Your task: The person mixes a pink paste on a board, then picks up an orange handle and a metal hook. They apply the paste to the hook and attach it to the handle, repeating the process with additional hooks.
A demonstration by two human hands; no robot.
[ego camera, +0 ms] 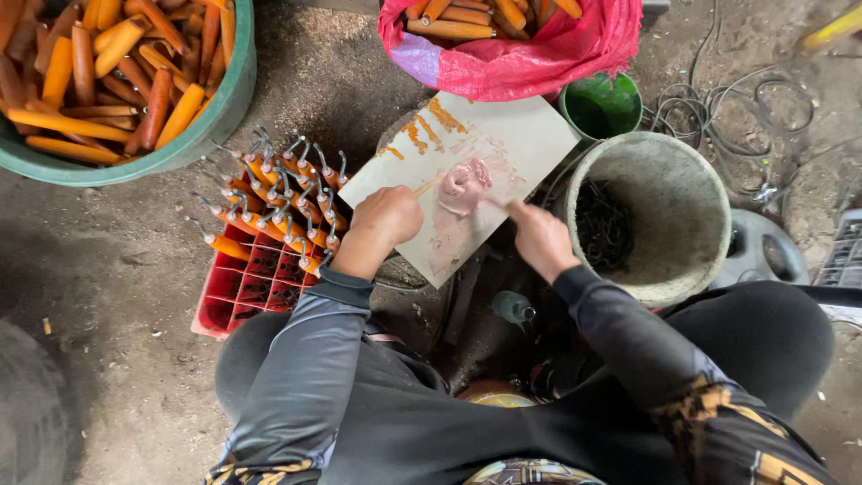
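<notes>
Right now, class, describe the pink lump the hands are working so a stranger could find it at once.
Start at the pale flat board lying between the red crate and the grey bucket. Near its middle, between the left hand and right hand, sits the pink lump: the only raised soft mass there, unlike the flat orange smears.

Pinkish putty lump (pixel 464 186) sat mid-board, soft and smeared, with thin pink streaks trailing below it. White board (pixel 503 144) lay tilted, corner toward the person, orange smears near its upper left. Thin stick (pixel 428 187) lay angled, its tip touching the lump's left side.
</notes>
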